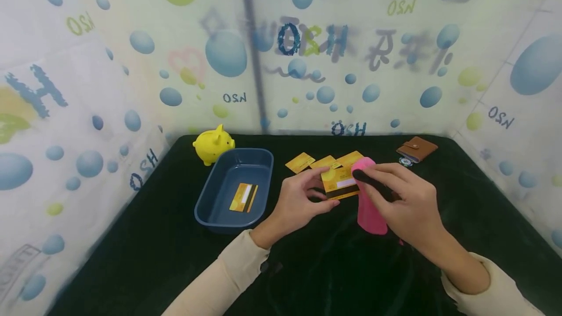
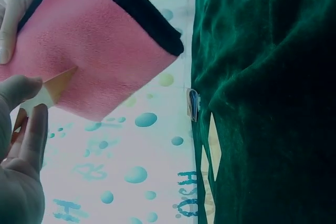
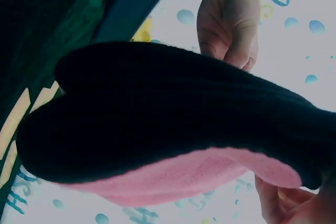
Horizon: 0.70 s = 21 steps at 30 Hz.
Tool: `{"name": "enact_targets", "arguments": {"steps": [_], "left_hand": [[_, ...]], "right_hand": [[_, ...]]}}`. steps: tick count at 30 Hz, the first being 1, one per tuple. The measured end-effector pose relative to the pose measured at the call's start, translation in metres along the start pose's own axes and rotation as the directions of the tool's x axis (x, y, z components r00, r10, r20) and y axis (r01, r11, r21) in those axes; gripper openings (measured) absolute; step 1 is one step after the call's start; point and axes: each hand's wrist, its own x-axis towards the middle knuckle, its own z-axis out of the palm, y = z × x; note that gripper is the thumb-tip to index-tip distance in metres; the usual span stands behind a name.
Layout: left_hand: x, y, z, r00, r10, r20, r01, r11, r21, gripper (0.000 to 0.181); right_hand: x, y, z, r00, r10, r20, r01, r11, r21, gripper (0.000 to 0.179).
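A gold card [image 1: 337,182] with a dark stripe is pinched at its left edge between the thumb and fingers of my left hand [image 1: 303,198]. My right hand [image 1: 406,199] grips a pink cloth [image 1: 371,213] with a black border, and the cloth covers the card's right end. In the left wrist view the card's corner [image 2: 62,84] meets the cloth's pink face [image 2: 105,45]. The black border [image 3: 157,108] fills much of the right wrist view and hides the card there. Behind the hands, several gold cards [image 1: 300,162] lie on the dark green table cover [image 1: 307,277].
A blue tray [image 1: 206,199] left of my hands holds one gold card [image 1: 243,197]. Behind it stands a yellow piggy bank [image 1: 212,145]. At the back right lie a brown wallet [image 1: 419,149] and a small round chip [image 1: 406,161]. A printed curtain [image 1: 373,62] surrounds the table.
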Motion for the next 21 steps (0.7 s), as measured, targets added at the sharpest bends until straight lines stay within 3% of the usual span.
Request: {"name": "enact_targets", "arguments": {"steps": [4,11,21], "left_hand": [[0.001,0.001,-0.002,0.997,0.083,-0.008,-0.083,0.996,0.013,0.064],[0.003,0.003,-0.001,0.975,0.221,0.018,-0.221,0.975,0.024,0.062],[0.004,0.007,-0.002,0.945,0.326,0.025,-0.326,0.942,0.08,0.062]], "right_hand": [[0.001,-0.008,0.003,0.998,-0.059,0.029,0.061,0.997,-0.049,0.05],[0.0,-0.015,0.011,0.984,-0.128,0.122,0.14,0.985,-0.097,0.053],[0.001,-0.019,0.017,0.955,-0.228,0.187,0.255,0.957,-0.137,0.047]]}}
